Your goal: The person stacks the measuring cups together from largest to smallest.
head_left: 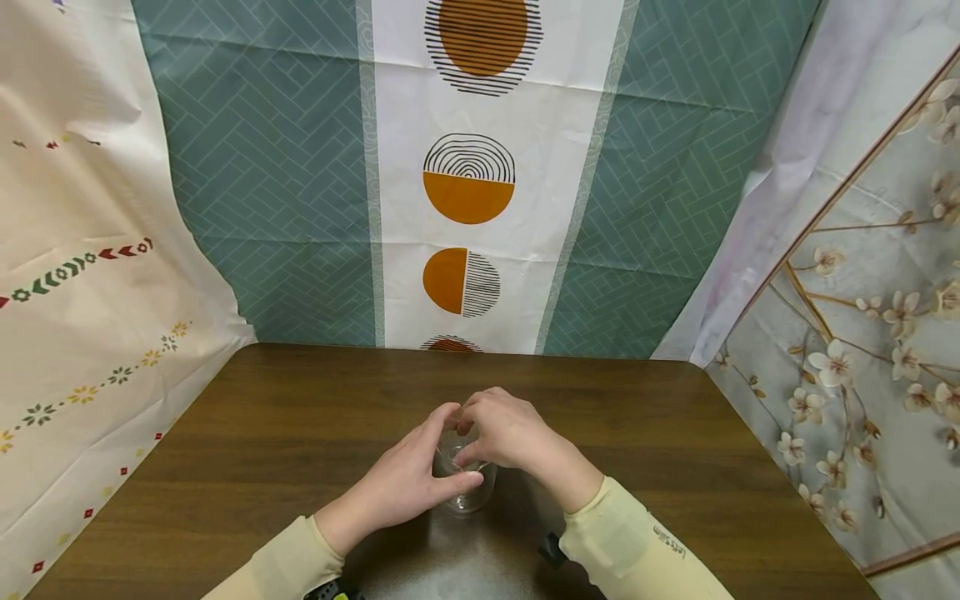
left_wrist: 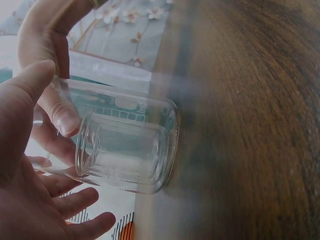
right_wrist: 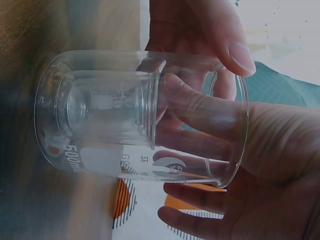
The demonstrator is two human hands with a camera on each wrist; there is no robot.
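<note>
A clear glass beaker (head_left: pixel 474 498) marked 500 ml stands upright on the table, its white print (right_wrist: pixel 100 161) facing the right wrist camera. Inside it, on its bottom, sits a smaller clear glass vessel (left_wrist: pixel 131 150) with a thick rim. My left hand (head_left: pixel 405 475) holds the large beaker near its rim, thumb (right_wrist: pixel 242 57) on one side and fingers on the other. From above, my right hand (head_left: pixel 506 429) reaches into the beaker's mouth. Its thumb (left_wrist: pixel 66 117) and some fingers are inside, just above the small vessel's rim; glass reflections blur whether they touch it.
The brown wooden table (head_left: pixel 300 400) spreads around the beaker. A green and white patterned cloth (head_left: pixel 300 167) hangs at the back, with a cream cloth (head_left: pixel 97 292) at left and a floral cloth (head_left: pixel 832 400) at right. Dark bands sit at both wrists.
</note>
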